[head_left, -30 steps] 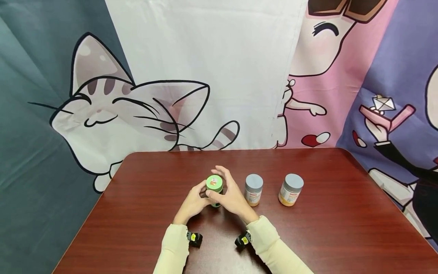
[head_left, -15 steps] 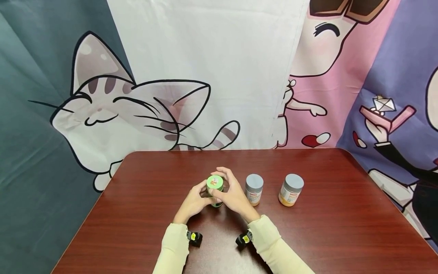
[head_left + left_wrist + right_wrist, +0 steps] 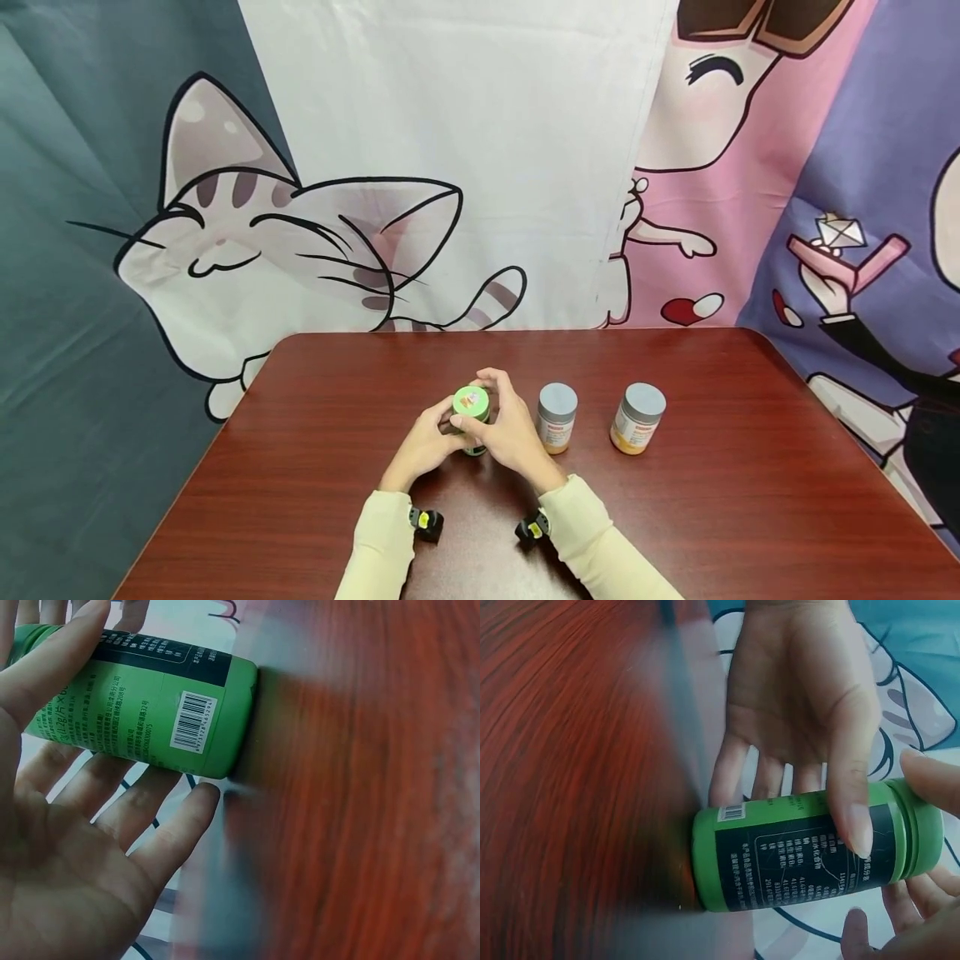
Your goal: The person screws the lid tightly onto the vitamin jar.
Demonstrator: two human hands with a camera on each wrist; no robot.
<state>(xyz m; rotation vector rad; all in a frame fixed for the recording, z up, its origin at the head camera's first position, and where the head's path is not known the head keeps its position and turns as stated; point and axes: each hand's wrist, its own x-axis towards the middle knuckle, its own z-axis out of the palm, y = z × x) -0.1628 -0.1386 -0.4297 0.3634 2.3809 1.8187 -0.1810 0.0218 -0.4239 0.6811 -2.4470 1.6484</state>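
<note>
A green bottle (image 3: pixel 150 697) with a dark label panel and a barcode stands upright on the table, near the middle in the head view. My left hand (image 3: pixel 423 446) holds its body, thumb across one side and fingers around the other. At the top, my right hand (image 3: pixel 513 429) has its thumb and fingers around the light green lid (image 3: pixel 471 402). The lid (image 3: pixel 928 840) sits on the bottle's neck in the right wrist view, between the right thumb and fingers. From the head, both hands hide most of the bottle's body.
Right of the hands stand two jars with grey lids, a nearer jar (image 3: pixel 557 417) and a farther jar (image 3: pixel 637 417), both with white labels and orange-yellow bases. The reddish-brown table (image 3: pixel 300 500) ends at a printed cloth backdrop (image 3: pixel 487 125).
The right thumb shifted slightly right across the bottle's front, then back left. The right fingers moved a little around the lid. The left hand and the bottle stay in place.
</note>
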